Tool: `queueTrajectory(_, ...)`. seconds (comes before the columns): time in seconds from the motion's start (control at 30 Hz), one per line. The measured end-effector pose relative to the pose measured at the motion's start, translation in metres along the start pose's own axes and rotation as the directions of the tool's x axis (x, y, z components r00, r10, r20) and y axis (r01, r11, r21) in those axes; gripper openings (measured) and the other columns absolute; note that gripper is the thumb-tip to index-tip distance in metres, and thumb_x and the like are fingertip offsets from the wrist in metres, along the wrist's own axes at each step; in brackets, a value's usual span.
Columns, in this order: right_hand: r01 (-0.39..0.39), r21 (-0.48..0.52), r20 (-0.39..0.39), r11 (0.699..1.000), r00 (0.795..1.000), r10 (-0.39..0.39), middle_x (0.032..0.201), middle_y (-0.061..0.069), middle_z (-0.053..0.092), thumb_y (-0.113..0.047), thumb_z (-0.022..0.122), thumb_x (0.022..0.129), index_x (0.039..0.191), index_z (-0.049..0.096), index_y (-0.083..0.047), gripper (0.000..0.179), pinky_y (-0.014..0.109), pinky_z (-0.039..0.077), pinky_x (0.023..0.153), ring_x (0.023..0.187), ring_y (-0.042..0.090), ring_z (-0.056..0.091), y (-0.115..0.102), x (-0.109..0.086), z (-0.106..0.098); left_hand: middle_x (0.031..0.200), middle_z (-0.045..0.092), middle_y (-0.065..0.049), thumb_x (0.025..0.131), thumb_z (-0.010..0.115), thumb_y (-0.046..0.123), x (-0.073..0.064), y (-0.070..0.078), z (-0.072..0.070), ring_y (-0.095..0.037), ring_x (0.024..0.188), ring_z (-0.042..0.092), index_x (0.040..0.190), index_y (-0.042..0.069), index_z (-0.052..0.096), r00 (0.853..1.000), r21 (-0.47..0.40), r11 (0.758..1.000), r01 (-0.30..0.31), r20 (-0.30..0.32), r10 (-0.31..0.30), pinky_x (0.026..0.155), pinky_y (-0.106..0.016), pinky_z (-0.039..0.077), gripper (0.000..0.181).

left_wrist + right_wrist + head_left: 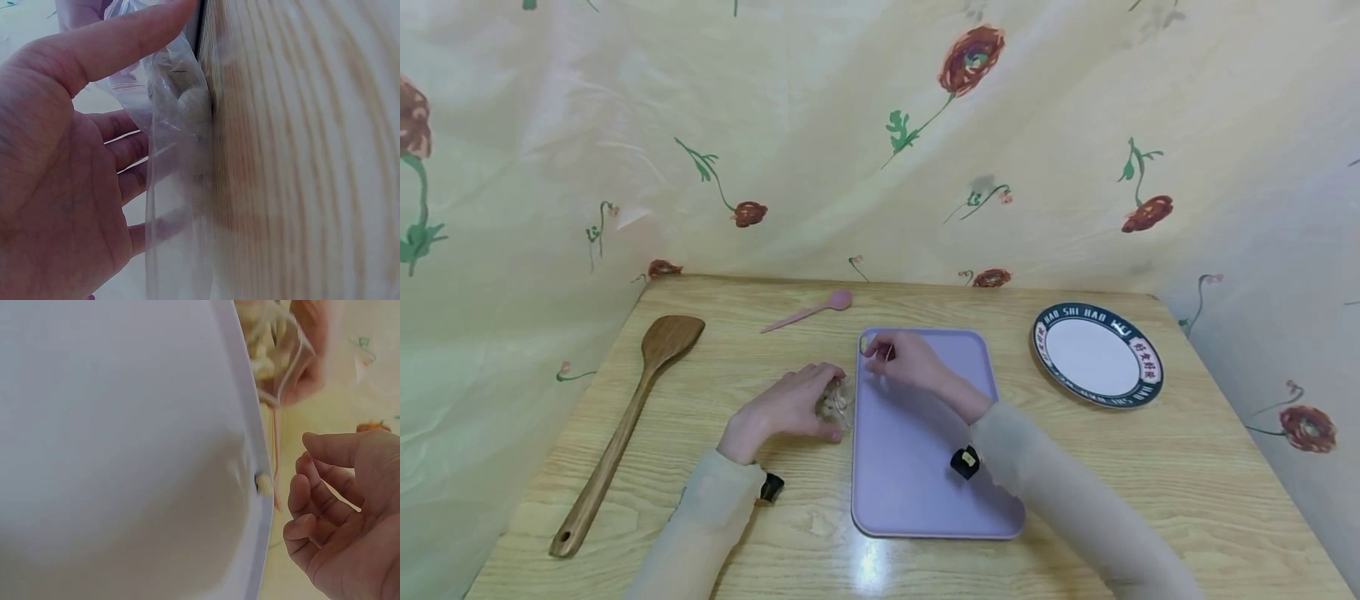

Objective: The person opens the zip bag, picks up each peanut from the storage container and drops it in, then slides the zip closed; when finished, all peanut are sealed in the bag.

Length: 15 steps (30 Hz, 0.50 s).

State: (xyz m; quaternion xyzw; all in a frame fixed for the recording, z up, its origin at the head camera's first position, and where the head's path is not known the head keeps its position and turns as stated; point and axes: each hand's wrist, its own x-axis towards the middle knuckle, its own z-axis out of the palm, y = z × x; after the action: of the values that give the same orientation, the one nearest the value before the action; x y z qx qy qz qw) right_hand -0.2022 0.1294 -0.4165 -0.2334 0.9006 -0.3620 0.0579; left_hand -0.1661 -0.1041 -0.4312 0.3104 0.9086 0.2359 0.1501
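My left hand point(793, 404) curves around a clear plastic zip bag point(837, 404) beside the tray's left edge. Pale, lumpy pieces point(194, 103) show inside the bag in the left wrist view. There the thumb lies across the bag's upper part, and the other fingers reach behind the plastic. Over the far left corner of the lilac tray point(925, 467) is my right hand point(906, 360). Its fingers are loosely bent, with nothing visible between them in the right wrist view. A small pale piece point(264, 484) lies at the tray's rim, near those fingertips.
A wooden spatula point(625, 425) lies along the table's left side. Behind the bag is a pink spoon point(808, 313). A white plate point(1093, 358) with a dark patterned rim sits at the right. Flowered cloth point(820, 167) hangs along the table's back edge and sides.
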Motion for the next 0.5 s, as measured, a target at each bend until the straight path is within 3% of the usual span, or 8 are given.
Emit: queueTrajectory(0.5, -0.150, 0.033, -0.039, 0.988, 0.988, 0.151, 0.090, 0.009, 0.068, -0.002, 0.076, 0.081, 0.107, 0.069, 0.003, 0.027, 0.029, 0.054, 0.074, 0.081, 0.020, 0.064, 0.022, 0.031, 0.007, 0.138, 0.052, -0.011, 0.074, 0.088, 0.039, -0.003, 0.002, -0.002, -0.030, 0.129, 0.047, 0.142, 0.006, 0.045, 1.000, -0.026, 1.000, -0.003, -0.006, 0.003, 0.108, -0.056, 0.035, 0.087)
